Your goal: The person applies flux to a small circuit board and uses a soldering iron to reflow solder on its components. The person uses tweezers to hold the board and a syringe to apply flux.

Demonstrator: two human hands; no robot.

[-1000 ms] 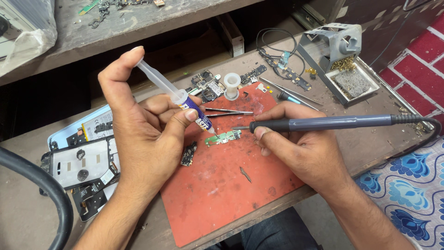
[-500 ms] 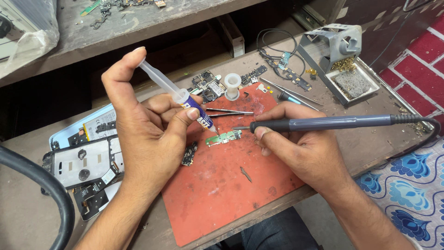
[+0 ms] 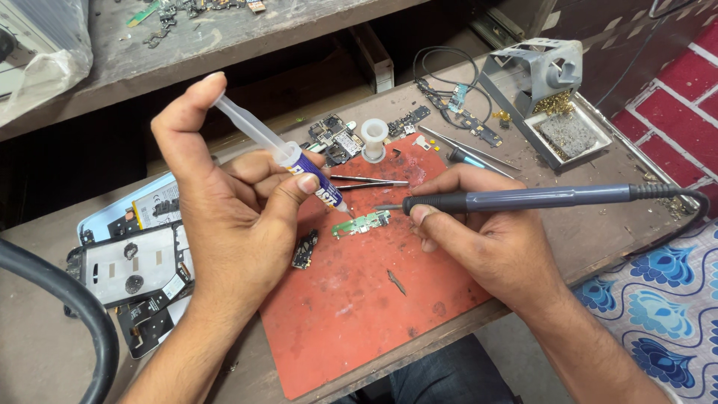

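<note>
Left hand (image 3: pixel 224 217) grips a syringe (image 3: pixel 288 157), thumb on its plunger. Right hand (image 3: pixel 486 239) holds a soldering iron (image 3: pixel 523 199) over the small green board (image 3: pixel 361 224).

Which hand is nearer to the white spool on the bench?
Right. The right hand, holding the soldering iron, lies just below-right of the white spool; the left hand, holding the syringe, sits farther left.

Circuit board (image 3: pixel 362 224) on mat (image 3: pixel 359 314) ctr.
</note>
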